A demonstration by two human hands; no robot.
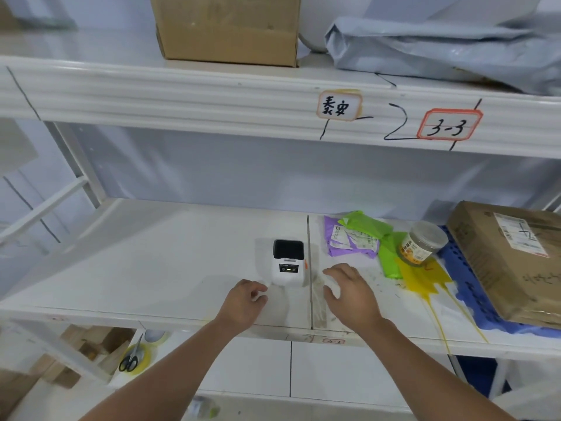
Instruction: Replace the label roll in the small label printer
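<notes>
A small white label printer [288,264] with a dark top and a lit front panel stands on the white shelf [170,268], near the middle seam. My left hand [246,302] hovers just in front and left of it, fingers loosely curled, holding nothing. To the printer's front right my right hand [346,287] is spread, fingers apart, over the shelf. Neither hand touches the printer. No label roll shows.
Purple and green mailer bags [358,235], a lidded jar [422,243], a yellow bag [422,278] and a cardboard box [510,256] on a blue pallet piece crowd the right. The upper shelf beam [212,98] hangs overhead. Scissors [130,358] lie on the shelf below.
</notes>
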